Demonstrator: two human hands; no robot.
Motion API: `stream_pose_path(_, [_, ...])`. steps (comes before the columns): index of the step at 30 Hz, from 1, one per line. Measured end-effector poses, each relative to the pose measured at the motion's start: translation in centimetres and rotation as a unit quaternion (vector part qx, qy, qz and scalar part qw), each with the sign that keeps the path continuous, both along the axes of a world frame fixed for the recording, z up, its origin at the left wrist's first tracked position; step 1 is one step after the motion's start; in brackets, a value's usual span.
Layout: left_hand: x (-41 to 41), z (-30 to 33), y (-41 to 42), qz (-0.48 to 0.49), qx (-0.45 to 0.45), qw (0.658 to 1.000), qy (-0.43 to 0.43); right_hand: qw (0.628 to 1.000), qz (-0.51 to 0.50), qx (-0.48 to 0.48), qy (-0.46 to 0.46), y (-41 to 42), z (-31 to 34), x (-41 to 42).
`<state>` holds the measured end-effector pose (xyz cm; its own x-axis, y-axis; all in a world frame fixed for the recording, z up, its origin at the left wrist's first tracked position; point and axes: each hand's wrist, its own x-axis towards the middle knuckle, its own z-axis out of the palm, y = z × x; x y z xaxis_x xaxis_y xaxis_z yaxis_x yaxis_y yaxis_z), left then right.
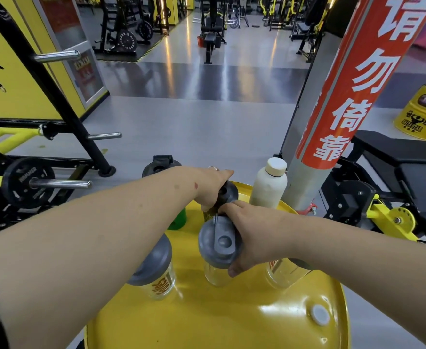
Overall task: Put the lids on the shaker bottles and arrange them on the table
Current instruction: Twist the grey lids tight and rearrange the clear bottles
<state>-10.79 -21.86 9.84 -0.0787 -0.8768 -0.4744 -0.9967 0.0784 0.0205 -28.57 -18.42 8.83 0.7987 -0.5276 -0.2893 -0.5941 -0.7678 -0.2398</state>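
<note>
A dark lid is gripped by left-hand fingers; the centre bottle's grey lid is clasped by right-hand fingers on the yellow worktop.

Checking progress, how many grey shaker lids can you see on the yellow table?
3. One on the left bottle, one on the middle bottle under the right hand, one dark lid under the left hand behind. The arms may hide more.
</note>
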Motion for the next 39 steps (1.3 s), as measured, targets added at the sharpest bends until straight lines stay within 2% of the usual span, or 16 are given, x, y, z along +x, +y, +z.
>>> stream_pose_path(8, [1.2,1.3,1.9,-0.009,-0.073,0.991,0.114,1.000,-0.011,0.015,-0.009,0.2,-0.4,0.3])
stream_pose_path(15, [2.4,3.3,5.7,0.004,-0.067,0.989,0.132,1.000,0.012,0.004,0.013,0.3,0.0,0.6])
stream_pose_path(20, [3.6,5.3,9.6,-0.004,0.043,0.995,0.093,1.000,0.018,0.012,0.019,0.6,0.2,0.6])
stream_pose_path(25, [4.9,3.6,14.2,0.005,0.117,0.992,-0.052,1.000,0.008,0.021,0.014,0.9,0.5,0.4])
stream_pose_path(27, [5.4,2.6,15.3,0.009,0.099,0.993,-0.062,1.000,0.010,0.020,0.014,1.0,0.5,0.4])
stream_pose_path(33, [5.9,1.6,15.7,0.006,0.008,1.000,-0.017,1.000,0.009,0.020,0.010,1.4,0.3,0.3])
stream_pose_path(39, [7.2,0.7,15.9,0.027,-0.014,0.999,0.046,1.000,0.005,0.018,0.005,1.5,0.1,-0.1])
